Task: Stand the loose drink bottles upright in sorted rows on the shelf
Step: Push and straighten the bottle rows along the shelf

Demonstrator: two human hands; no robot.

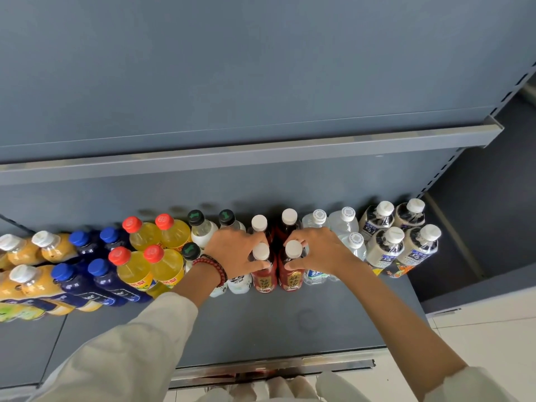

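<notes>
2 red bottles (263, 278) (white caps) stand on the shelf (261, 329); our left hand (232, 252) grips 1, our right hand (322, 250) the other.

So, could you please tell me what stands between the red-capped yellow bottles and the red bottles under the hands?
In the head view, black-capped pale bottles stand there, partly hidden behind the left hand, which grips a red bottle.

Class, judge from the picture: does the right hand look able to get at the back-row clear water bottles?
Probably yes, once freed: the right hand holds the right front red bottle, and the water bottles stand just beyond it, caps uncovered.
</notes>
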